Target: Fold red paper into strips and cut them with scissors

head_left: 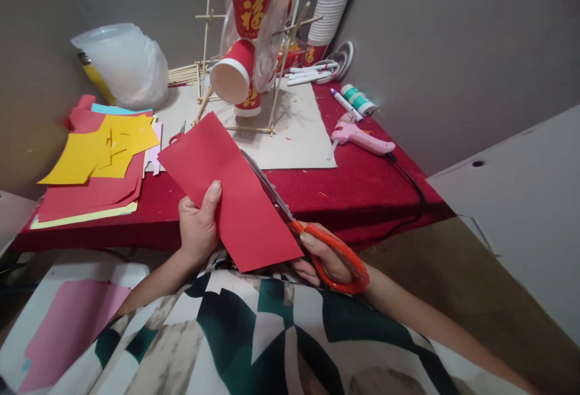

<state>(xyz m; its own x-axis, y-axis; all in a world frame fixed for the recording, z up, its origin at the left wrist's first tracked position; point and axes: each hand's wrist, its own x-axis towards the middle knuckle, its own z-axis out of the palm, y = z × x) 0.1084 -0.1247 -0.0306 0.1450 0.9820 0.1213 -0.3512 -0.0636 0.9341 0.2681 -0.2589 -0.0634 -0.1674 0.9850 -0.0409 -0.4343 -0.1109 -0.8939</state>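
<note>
My left hand (199, 223) grips a sheet of red paper (231, 202) by its left edge, thumb on top and fingers beneath. The paper is held tilted above my lap, in front of the table edge. In my right hand (328, 256) is a pair of scissors with orange handles (357, 268). Their metal blades lie along the right edge of the red paper, pointing up and away from me. One blade is partly hidden by the paper, so I cannot tell how far apart the blades are.
A stick frame (272, 111) with red paper cups (251, 5) stands on a white board (308, 141). Coloured paper (86, 153) lies to the left, near a plastic bag (131, 69). A pink glue gun (362, 135), a marker (347, 104) and stacked cups (333, 2) are at the right.
</note>
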